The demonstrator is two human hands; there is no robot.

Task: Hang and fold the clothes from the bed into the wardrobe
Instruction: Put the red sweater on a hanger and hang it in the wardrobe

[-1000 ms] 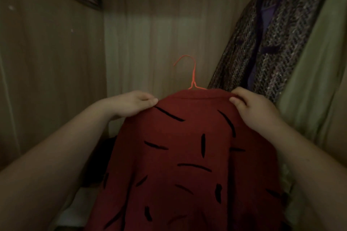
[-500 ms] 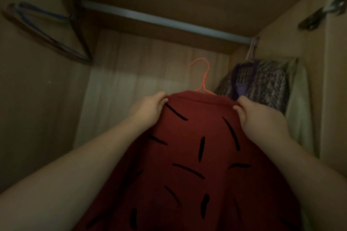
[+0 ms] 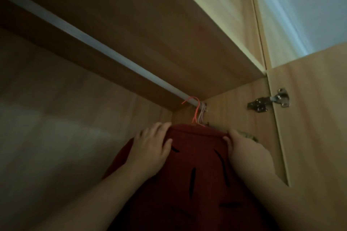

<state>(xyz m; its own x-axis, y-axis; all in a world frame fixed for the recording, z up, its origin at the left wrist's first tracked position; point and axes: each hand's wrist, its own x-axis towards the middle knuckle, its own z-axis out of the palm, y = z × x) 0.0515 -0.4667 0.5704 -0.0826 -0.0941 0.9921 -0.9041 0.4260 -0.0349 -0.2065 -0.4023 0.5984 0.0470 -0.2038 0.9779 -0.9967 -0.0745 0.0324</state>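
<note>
The red garment with black dashes hangs on an orange hanger, held high inside the wardrobe. The hanger's hook now curves over the right end of the rail; half a second ago it was in the air well below the rail. The garment has gone up and to the right, and the view has tipped up with it. The tweed jacket that showed beside it then is now hidden behind the red cloth.

The left hand holds the garment's left shoulder, fingers over the top edge and thumb on the front. The right hand takes the right shoulder in the same kind of grip, thumb in front and fingers behind.

Pale hanger hooks sit just beside the orange hook, close to the wardrobe's right side wall. A strip of greenish cloth peeks out past the right hand. To the left the rail runs bare.

The shelf board lies close above the rail. A metal hinge joins the side wall to the open door. The light is dim.
</note>
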